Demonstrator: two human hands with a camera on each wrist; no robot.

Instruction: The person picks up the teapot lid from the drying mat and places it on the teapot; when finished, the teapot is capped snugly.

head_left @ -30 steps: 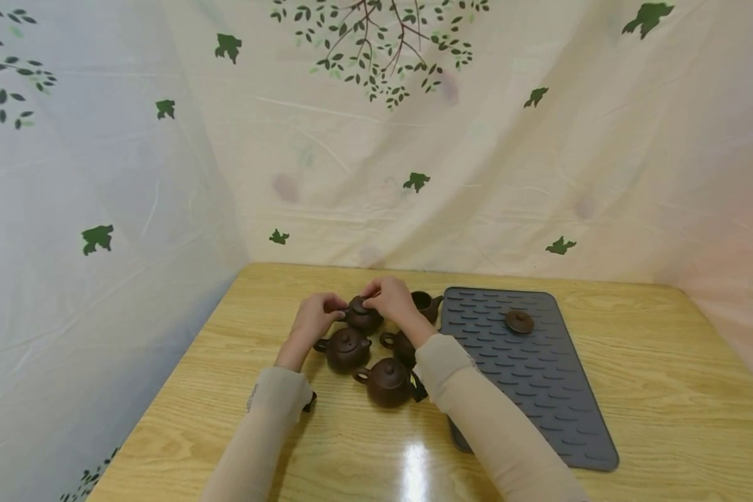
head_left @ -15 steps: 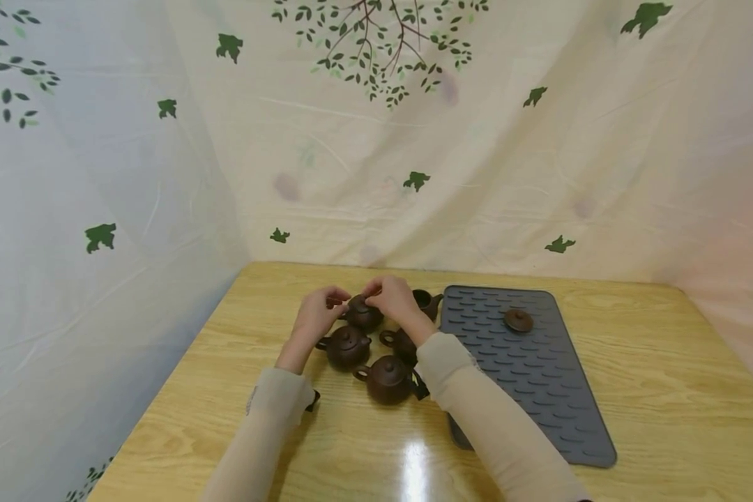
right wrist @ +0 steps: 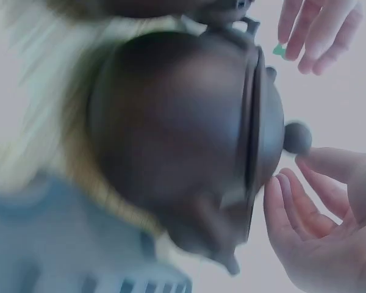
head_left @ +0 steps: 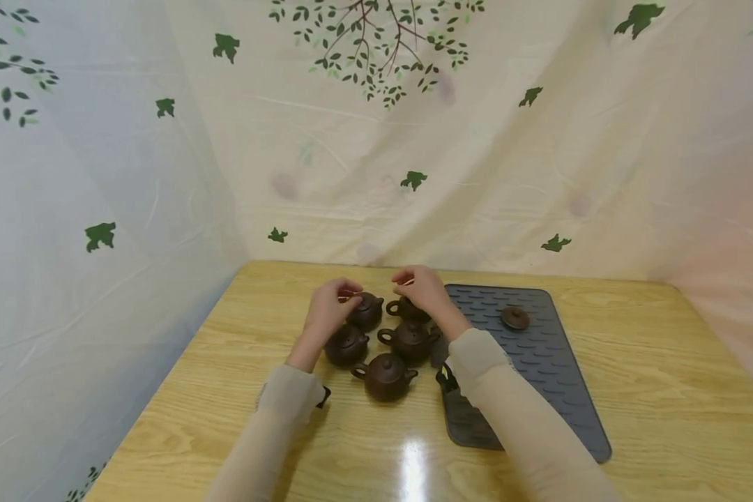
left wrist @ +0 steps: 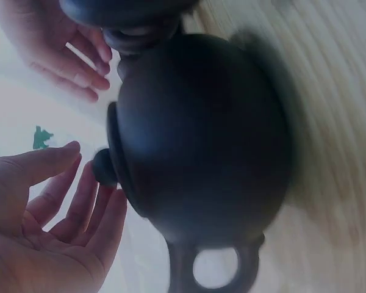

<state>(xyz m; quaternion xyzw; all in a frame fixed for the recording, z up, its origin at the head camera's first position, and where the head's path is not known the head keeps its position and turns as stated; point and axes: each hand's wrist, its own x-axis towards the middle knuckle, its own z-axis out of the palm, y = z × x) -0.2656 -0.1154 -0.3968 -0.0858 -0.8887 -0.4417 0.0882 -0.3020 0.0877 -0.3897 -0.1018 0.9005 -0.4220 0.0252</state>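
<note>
My left hand reaches over the back-left dark brown teapot, thumb and fingers apart beside its lid. Whether they touch the lid is unclear. My right hand hovers over the back-right teapot, whose top it hides; its fingers are loosely bent, with nothing seen between them. In the left wrist view, a teapot blocks part of the scene, the left hand behind its knob. Another lidded teapot fills the right wrist view, with the right hand loosely bent behind it.
More lidded teapots stand close together: one at left, one in the middle right, one in front. A grey ridged mat lies to the right, with a loose brown lid on it. Patterned cloth hangs behind the table.
My right hand has left the back-left teapot's lid and moved right, over the back-right teapot. The left hand has shifted slightly right, from the handle side towards the lid.
</note>
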